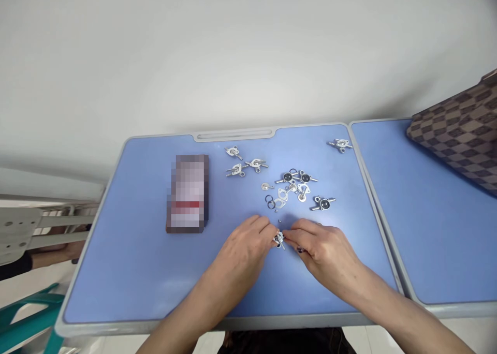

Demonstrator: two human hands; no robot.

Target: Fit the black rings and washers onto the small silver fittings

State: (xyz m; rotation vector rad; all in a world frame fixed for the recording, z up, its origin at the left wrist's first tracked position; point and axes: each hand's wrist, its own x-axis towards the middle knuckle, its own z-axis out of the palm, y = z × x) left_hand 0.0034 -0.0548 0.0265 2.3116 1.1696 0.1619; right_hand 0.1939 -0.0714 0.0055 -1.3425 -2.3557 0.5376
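My left hand [243, 245] and my right hand [322, 248] meet low on the blue tabletop [155, 281], with the fingertips of both pinching a small silver metal fitting [278, 239] between them. Its stem pokes out below the fingers. Farther up, several similar die-cast fittings with side stems [298, 183] lie in a loose cluster, some with dark round centres. Thin dark rubber O-rings [269, 201] and flat pale gaskets [281, 196] lie among them, just beyond my hands. Tiny loose bits [279, 221] sit near my fingertips.
A pixelated box [188, 193] stands left of my hands. One fitting [340, 145] lies alone near the far edge. A second blue table [427, 240] adjoins on the right, under a checkered brown bag [454, 131]. Another person's forearm [58, 255] and a teal chair [27, 312] are at lower left.
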